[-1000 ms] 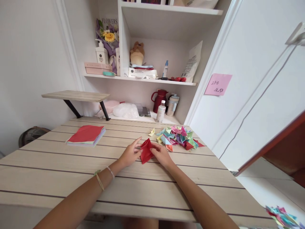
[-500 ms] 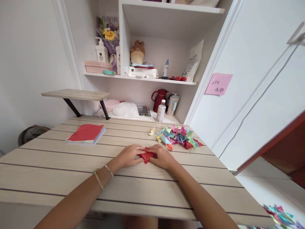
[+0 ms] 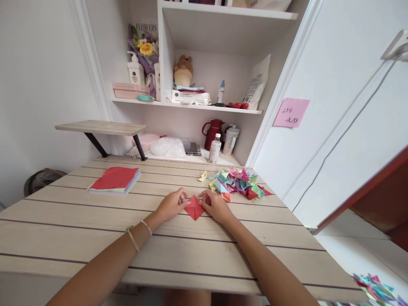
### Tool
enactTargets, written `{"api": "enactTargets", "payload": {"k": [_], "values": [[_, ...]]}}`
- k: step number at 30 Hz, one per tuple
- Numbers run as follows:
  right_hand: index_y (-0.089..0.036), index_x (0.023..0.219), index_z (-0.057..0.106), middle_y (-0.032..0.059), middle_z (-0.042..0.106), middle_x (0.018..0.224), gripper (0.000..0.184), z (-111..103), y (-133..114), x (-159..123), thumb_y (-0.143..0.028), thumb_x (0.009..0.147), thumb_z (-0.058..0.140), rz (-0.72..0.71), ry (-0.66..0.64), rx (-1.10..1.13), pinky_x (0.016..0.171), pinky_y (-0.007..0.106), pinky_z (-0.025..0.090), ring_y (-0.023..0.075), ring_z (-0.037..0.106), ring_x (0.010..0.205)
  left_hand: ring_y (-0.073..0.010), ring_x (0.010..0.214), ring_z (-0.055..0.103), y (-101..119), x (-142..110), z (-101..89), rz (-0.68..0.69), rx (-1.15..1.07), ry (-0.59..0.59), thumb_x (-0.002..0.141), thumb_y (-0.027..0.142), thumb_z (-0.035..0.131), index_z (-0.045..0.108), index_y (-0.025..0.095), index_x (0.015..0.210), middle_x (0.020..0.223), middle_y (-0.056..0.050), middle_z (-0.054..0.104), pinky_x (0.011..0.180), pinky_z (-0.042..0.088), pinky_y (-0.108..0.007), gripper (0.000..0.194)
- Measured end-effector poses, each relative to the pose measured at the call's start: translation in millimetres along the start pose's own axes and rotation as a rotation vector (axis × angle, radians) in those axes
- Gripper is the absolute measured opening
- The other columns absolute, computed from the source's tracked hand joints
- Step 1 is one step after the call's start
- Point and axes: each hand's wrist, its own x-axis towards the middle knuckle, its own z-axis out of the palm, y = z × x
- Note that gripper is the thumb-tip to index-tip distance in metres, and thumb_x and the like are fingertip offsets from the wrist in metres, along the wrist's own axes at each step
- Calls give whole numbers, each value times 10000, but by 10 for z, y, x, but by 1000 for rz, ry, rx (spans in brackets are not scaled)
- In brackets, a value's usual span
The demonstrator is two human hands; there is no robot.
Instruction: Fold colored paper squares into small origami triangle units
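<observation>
A small red sheet of origami paper point(image 3: 195, 208), folded into a diamond with a crease down its middle, lies on the slatted wooden table in front of me. My left hand point(image 3: 173, 205) has its thumb on the left corner of the diamond, with the fingers curled in behind. At the right corner, the thumb and fingers of my right hand point(image 3: 216, 207) pinch the edge. Beyond my right hand sits a heap of folded paper pieces point(image 3: 239, 182) in many colours, with one pale yellow piece point(image 3: 202, 176) apart from it.
A stack of coloured paper sheets point(image 3: 114, 179), red on top, lies at the left of the table point(image 3: 172, 263). A raised wooden stand point(image 3: 100, 126) is behind it. At the back stand a plastic bottle point(image 3: 214, 148) and a red jug point(image 3: 213, 132). More folded pieces point(image 3: 378, 289) lie lower right.
My hands have drawn apart to the two side corners of the red paper, which now lies flatter and shows as a full diamond. Before, my fingers covered its upper part.
</observation>
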Motion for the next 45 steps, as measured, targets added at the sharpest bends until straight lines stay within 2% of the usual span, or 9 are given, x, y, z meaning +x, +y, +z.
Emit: {"api": "enactTargets", "payload": {"k": [6, 11, 16, 20, 23, 28, 32, 41, 45], "values": [[-209, 855, 652, 50, 627, 842, 147, -35, -18, -1, -243, 754, 551, -137, -28, -83, 694, 284, 409, 170, 550, 773, -162, 819, 518, 77, -14, -13, 158, 156, -18, 787, 276, 490, 642, 219, 883, 869, -47, 578, 740, 401, -274, 189], [-243, 1006, 636, 67, 631, 935, 402, -139, -93, -34, -394, 635, 678, -251, -137, -75, 793, 335, 395, 229, 531, 919, -195, 884, 502, 131, -22, -70, 234, 218, -67, 720, 367, 582, 657, 242, 930, 905, -57, 588, 798, 386, -305, 256], [-246, 1042, 622, 68, 636, 921, 535, -153, -90, -26, -436, 553, 727, -211, -181, 9, 776, 336, 409, 232, 556, 878, -194, 823, 506, 146, -26, -91, 220, 238, -102, 650, 481, 615, 661, 237, 942, 811, -54, 586, 738, 393, -286, 383], [-247, 987, 647, 53, 643, 904, 487, -141, -92, -21, -414, 539, 739, -163, -184, 47, 726, 306, 425, 210, 579, 806, -202, 846, 503, 173, -42, -92, 217, 246, -111, 555, 550, 650, 659, 246, 953, 856, -51, 573, 751, 391, -284, 501], [-248, 980, 648, 44, 646, 909, 466, -132, -100, -26, -380, 544, 742, -139, -176, 54, 716, 297, 427, 202, 584, 794, -201, 853, 508, 166, -43, -68, 189, 237, -110, 600, 530, 628, 647, 241, 976, 873, -53, 571, 761, 393, -289, 475], [-256, 983, 640, 32, 641, 929, 433, -133, -107, -30, -301, 562, 733, -109, -130, 80, 727, 298, 430, 199, 579, 819, -204, 865, 523, 140, -37, -35, 155, 184, -100, 627, 462, 640, 616, 236, 1026, 916, -54, 580, 764, 402, -286, 459], [-242, 977, 638, 35, 631, 940, 402, -145, -113, -30, -278, 584, 717, -104, -90, 122, 746, 300, 433, 195, 571, 842, -184, 838, 531, 151, -46, -65, 171, 137, -123, 729, 394, 562, 608, 242, 1033, 911, -45, 597, 737, 404, -266, 343], [-212, 969, 630, 63, 624, 944, 361, -150, -160, -33, -406, 665, 650, -133, -42, 227, 743, 319, 449, 205, 560, 873, -141, 761, 530, 182, -26, -103, 162, -89, -77, 825, 368, 426, 661, 191, 845, 795, -34, 581, 713, 406, -250, 295], [-213, 1076, 557, 65, 594, 1033, 401, -125, -145, -31, -406, 726, 589, -68, -46, 412, 705, 304, 465, 177, 575, 824, -131, 663, 544, 144, 19, -45, 3, -328, -43, 805, 426, 434, 629, 140, 745, 742, -37, 592, 617, 434, -245, 351]]}}
